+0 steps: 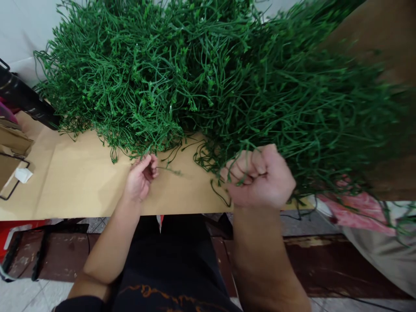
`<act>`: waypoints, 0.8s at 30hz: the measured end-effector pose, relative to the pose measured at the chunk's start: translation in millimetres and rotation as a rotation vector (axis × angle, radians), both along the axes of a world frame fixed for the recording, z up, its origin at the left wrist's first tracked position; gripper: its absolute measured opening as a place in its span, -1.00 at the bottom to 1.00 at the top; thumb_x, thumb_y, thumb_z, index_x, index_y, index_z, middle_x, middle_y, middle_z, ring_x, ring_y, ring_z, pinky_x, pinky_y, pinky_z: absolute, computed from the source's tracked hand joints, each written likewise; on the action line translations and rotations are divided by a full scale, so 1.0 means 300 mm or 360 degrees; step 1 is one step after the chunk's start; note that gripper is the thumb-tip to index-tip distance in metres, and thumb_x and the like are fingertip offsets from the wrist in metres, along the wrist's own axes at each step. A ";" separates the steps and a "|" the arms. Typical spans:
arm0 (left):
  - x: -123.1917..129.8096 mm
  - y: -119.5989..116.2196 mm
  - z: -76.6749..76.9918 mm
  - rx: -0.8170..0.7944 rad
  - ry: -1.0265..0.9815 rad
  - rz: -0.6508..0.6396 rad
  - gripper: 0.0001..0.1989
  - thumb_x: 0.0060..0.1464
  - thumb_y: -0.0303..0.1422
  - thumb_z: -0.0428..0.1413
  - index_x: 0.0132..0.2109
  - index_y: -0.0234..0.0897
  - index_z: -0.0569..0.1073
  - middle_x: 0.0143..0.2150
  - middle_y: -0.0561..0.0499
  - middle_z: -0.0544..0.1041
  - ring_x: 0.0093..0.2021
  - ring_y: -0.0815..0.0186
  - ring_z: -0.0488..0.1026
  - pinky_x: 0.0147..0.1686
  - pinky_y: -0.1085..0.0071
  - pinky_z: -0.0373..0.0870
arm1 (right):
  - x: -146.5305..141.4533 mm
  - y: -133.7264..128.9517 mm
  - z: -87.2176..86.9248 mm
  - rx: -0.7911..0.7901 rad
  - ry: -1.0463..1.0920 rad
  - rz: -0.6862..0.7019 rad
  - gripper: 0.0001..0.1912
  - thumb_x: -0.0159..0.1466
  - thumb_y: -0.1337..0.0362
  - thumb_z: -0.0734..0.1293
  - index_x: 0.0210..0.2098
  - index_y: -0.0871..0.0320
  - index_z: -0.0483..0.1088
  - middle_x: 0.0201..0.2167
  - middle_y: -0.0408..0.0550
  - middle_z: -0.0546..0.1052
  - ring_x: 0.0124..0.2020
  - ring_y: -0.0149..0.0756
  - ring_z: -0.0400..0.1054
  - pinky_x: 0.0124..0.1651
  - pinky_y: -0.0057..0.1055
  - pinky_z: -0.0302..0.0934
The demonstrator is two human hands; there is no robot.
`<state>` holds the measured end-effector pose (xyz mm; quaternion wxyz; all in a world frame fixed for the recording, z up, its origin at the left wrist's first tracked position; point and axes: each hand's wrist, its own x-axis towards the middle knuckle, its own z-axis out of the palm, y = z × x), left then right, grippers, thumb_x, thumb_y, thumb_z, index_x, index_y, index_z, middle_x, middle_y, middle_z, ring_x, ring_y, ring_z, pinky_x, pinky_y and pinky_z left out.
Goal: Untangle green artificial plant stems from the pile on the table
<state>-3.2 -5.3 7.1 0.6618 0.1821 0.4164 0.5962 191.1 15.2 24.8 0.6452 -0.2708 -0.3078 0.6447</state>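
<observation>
A large heap of green artificial plant stems (182,73), thin and curly with small budded tips, spreads over the cardboard-covered table (84,173). At the heap's front edge, my left hand (142,177) is closed in a pinch. One thin stem (173,171), blurred at its tip, sticks out rightward from its fingers. My right hand (260,177) makes a fist at the heap's lower right, with green strands across and between its fingers. What lies inside the fist is hidden.
A black cylindrical bottle (27,97) leans at the left, near a cardboard box (13,141). Brown material (383,39) rises at the right. Below it lies pink patterned cloth or wrapping (360,212). A dark red bench (325,260) stands under the table edge.
</observation>
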 end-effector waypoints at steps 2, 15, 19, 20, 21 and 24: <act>0.006 -0.005 0.002 0.0038 0.0137 -0.0021 -0.83 -0.02 -0.32 0.15 -0.28 -0.34 0.46 -0.45 0.06 0.43 -0.50 0.52 0.33 -0.52 0.58 0.22 | -0.026 -0.013 -0.011 0.0004 -0.0082 0.0120 -0.47 0.14 0.13 0.32 -0.72 0.17 -0.09 -0.76 -0.28 -0.13 -0.77 -0.59 -0.25 -0.73 -0.54 -0.31; -0.002 -0.050 0.008 0.0470 0.0099 -0.0594 -0.53 -0.33 -0.50 0.13 -0.12 -0.27 0.50 -0.02 -0.09 0.44 -0.06 0.25 0.36 -0.10 0.36 0.30 | -0.110 -0.022 -0.031 -0.0132 -0.0315 0.0359 -0.44 0.04 0.01 0.38 -0.71 0.16 -0.04 -0.77 -0.30 -0.04 -0.77 -0.64 -0.23 -0.74 -0.58 -0.36; 0.005 -0.052 0.001 0.0501 0.0197 -0.0737 -0.39 -0.32 -0.47 0.14 0.02 -0.21 0.43 0.08 -0.08 0.38 0.04 0.18 0.31 -0.01 0.31 0.27 | -0.123 -0.031 -0.051 -0.0201 -0.0298 0.0382 -0.46 0.02 0.01 0.39 -0.68 0.15 -0.02 -0.76 -0.31 -0.04 -0.76 -0.62 -0.21 -0.73 -0.58 -0.32; 0.011 -0.049 -0.006 0.0482 0.0279 -0.0715 -0.40 -0.30 -0.47 0.16 0.02 -0.17 0.43 0.07 -0.06 0.38 0.03 0.20 0.31 0.00 0.32 0.26 | -0.127 -0.034 -0.056 -0.0216 -0.0301 0.0389 -0.47 0.01 0.01 0.39 -0.66 0.15 -0.02 -0.75 -0.31 -0.04 -0.76 -0.62 -0.21 -0.73 -0.59 -0.32; 0.018 -0.046 -0.013 0.0453 0.0373 -0.0676 -0.43 -0.28 -0.48 0.18 0.00 -0.15 0.43 0.05 -0.04 0.39 0.02 0.22 0.32 -0.01 0.34 0.27 | -0.130 -0.037 -0.060 -0.0224 -0.0308 0.0404 -0.47 0.01 0.00 0.40 -0.65 0.14 -0.01 -0.75 -0.32 -0.04 -0.75 -0.63 -0.21 -0.73 -0.59 -0.33; 0.044 -0.033 -0.032 0.0360 0.0557 -0.0601 -0.62 -0.25 -0.45 0.26 -0.17 -0.22 0.50 -0.09 -0.03 0.46 -0.07 0.27 0.37 -0.09 0.39 0.31 | -0.141 -0.047 -0.075 -0.0227 -0.0329 0.0505 -0.48 0.02 -0.01 0.39 -0.65 0.15 0.01 -0.75 -0.33 -0.04 -0.75 -0.64 -0.22 -0.72 -0.60 -0.32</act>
